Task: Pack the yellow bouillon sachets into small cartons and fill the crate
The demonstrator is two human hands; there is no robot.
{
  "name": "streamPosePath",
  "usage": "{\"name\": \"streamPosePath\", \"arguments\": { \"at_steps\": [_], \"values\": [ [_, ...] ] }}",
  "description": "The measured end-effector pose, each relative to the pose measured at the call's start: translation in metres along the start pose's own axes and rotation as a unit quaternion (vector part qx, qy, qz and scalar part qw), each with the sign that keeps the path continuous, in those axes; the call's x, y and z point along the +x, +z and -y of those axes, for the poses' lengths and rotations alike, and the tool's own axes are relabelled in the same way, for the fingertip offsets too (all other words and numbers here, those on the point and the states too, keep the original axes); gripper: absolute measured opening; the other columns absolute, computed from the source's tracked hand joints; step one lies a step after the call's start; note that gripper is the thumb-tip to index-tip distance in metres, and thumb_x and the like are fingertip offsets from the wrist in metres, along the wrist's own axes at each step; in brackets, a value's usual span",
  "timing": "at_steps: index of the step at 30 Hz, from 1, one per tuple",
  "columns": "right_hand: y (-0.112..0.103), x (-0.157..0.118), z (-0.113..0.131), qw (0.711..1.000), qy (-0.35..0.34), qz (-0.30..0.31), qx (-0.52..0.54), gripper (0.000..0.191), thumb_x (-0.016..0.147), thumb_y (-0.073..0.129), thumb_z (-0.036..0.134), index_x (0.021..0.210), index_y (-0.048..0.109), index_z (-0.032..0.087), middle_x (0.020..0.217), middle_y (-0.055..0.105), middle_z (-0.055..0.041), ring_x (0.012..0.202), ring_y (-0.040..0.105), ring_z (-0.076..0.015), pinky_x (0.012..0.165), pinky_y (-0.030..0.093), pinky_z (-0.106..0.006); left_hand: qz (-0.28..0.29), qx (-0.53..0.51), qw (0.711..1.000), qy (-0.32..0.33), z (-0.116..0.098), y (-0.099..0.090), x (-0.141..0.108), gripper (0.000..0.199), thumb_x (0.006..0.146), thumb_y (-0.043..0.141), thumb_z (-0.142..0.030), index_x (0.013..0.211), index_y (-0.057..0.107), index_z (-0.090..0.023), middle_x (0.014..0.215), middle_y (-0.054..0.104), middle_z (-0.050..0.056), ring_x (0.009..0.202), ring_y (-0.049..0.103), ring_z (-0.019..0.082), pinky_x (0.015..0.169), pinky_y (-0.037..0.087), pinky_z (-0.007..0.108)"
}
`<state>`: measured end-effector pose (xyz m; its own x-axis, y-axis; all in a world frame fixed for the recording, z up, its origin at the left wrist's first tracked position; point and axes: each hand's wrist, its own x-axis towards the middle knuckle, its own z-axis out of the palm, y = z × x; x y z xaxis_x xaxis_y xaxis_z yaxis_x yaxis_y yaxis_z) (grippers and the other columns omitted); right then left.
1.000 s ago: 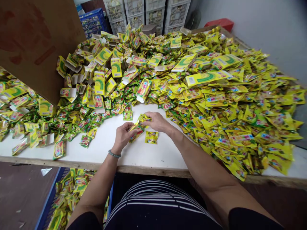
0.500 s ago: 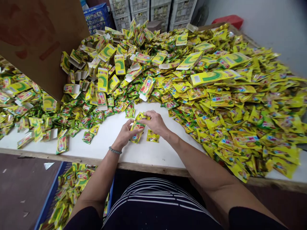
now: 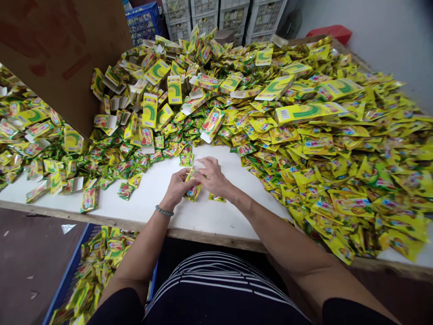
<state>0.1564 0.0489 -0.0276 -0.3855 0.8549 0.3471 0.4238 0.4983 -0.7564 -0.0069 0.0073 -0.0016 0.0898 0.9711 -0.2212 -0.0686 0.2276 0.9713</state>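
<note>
My left hand point(image 3: 176, 186) grips a small yellow-green candy carton point(image 3: 192, 193) by its side, thumb across the front. My right hand point(image 3: 214, 176) is closed at the carton's upper end, fingers against its white end flap point(image 3: 199, 166). Whether a packet is under those fingers is hidden. Just below my right hand lies a yellow packet point(image 3: 217, 198), partly covered. Green packets point(image 3: 186, 159) rest on the white tabletop point(image 3: 162, 180) beyond my left hand.
A large heap of yellow packets point(image 3: 331, 180) covers the right. Cartons with open flaps point(image 3: 155, 72) are piled behind. A big cardboard box point(image 3: 67, 58) stands at left. Below the table edge is a blue crate point(image 3: 64, 282) of filled cartons; stacked white crates point(image 3: 204, 22) stand behind.
The yellow packet seen at the carton's mouth is out of sight, and the white flap now shows there. My right hand has shifted slightly left over the carton. The view has turned slightly.
</note>
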Motion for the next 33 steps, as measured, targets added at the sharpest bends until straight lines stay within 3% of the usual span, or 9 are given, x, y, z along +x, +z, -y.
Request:
{"name": "streamPosePath", "arguments": {
  "at_steps": [3,5,8,11,14,19,24,29,33],
  "values": [
    [0.002,0.0,0.005,0.999,0.008,0.012,0.033,0.033,0.096,0.055,0.044,0.083,0.077,0.023,0.131,0.061,-0.0092,0.127,0.04,-0.0305,0.111,0.035,-0.052,-0.01,-0.01,1.0,0.019,-0.001,0.001,-0.001,0.059,0.061,0.089,-0.038,0.106,0.058,-0.018,0.07,0.07,-0.004,0.059,0.064,0.012,0.06,0.049,0.023],
    [-0.002,0.001,0.006,0.995,0.032,-0.031,0.087,0.028,0.095,0.056,0.043,0.094,0.075,0.023,0.126,0.063,-0.0091,0.124,0.047,-0.0269,0.109,0.038,-0.047,-0.034,-0.022,0.998,0.044,-0.004,0.003,-0.002,0.068,0.064,0.088,-0.039,0.116,0.048,-0.023,0.071,0.07,-0.005,0.06,0.065,0.013,0.06,0.05,0.023],
    [-0.009,0.002,0.008,0.974,0.084,-0.081,0.194,0.035,0.089,0.061,0.051,0.106,0.07,0.022,0.113,0.067,-0.0076,0.105,0.059,-0.0214,0.091,0.05,-0.036,-0.086,-0.03,0.991,0.099,-0.006,0.005,-0.002,0.071,0.066,0.087,-0.038,0.119,0.04,-0.027,0.077,0.071,-0.005,0.064,0.067,0.013,0.06,0.049,0.022],
    [-0.008,0.002,0.011,0.956,0.104,0.011,0.273,0.041,0.085,0.061,0.059,0.096,0.07,0.02,0.091,0.07,-0.0039,0.085,0.062,-0.018,0.077,0.051,-0.03,-0.105,-0.017,0.989,0.108,-0.007,0.002,-0.001,0.061,0.065,0.087,-0.041,0.11,0.048,-0.024,0.07,0.066,-0.006,0.058,0.062,0.011,0.056,0.045,0.021],
    [-0.006,0.001,0.014,0.955,0.113,0.057,0.267,0.039,0.086,0.059,0.057,0.086,0.07,0.019,0.078,0.068,-0.0019,0.078,0.062,-0.0174,0.075,0.051,-0.029,-0.089,-0.006,0.992,0.087,-0.006,-0.001,0.0,0.054,0.063,0.087,-0.044,0.1,0.055,-0.021,0.067,0.065,-0.006,0.056,0.06,0.01,0.055,0.044,0.021],
    [-0.013,-0.001,0.02,0.964,0.148,-0.019,0.221,0.042,0.083,0.063,0.049,0.115,0.068,0.022,0.083,0.071,-0.0022,0.076,0.064,-0.019,0.072,0.05,-0.03,-0.061,-0.002,0.996,0.065,-0.006,0.001,-0.001,0.054,0.063,0.087,-0.042,0.101,0.055,-0.021,0.067,0.067,-0.005,0.057,0.061,0.011,0.056,0.045,0.022],
    [-0.017,-0.004,0.032,0.967,0.108,0.044,0.228,0.049,0.09,0.05,0.062,0.097,0.076,0.021,0.075,0.069,-0.0009,0.078,0.063,-0.0208,0.072,0.048,-0.03,-0.108,-0.038,0.99,0.082,-0.005,-0.001,-0.002,0.058,0.061,0.089,-0.039,0.1,0.049,-0.022,0.065,0.065,-0.007,0.053,0.06,0.01,0.052,0.043,0.02],
    [-0.01,-0.003,0.027,0.958,0.151,-0.014,0.242,0.06,0.088,0.049,0.07,0.065,0.068,0.018,0.055,0.053,0.0025,0.059,0.05,-0.0138,0.057,0.039,-0.026,-0.118,-0.028,0.988,0.092,-0.004,0.001,-0.003,0.054,0.063,0.088,-0.04,0.099,0.053,-0.021,0.068,0.067,-0.005,0.057,0.063,0.011,0.057,0.048,0.022],
    [-0.008,-0.002,0.021,0.933,0.162,-0.021,0.322,0.046,0.082,0.064,0.063,0.072,0.075,0.02,0.07,0.07,0.0,0.072,0.063,-0.0185,0.07,0.051,-0.03,-0.119,-0.022,0.988,0.095,-0.003,0.001,-0.002,0.052,0.064,0.088,-0.04,0.1,0.055,-0.02,0.069,0.069,-0.004,0.058,0.064,0.011,0.058,0.049,0.023]
  ]
}}
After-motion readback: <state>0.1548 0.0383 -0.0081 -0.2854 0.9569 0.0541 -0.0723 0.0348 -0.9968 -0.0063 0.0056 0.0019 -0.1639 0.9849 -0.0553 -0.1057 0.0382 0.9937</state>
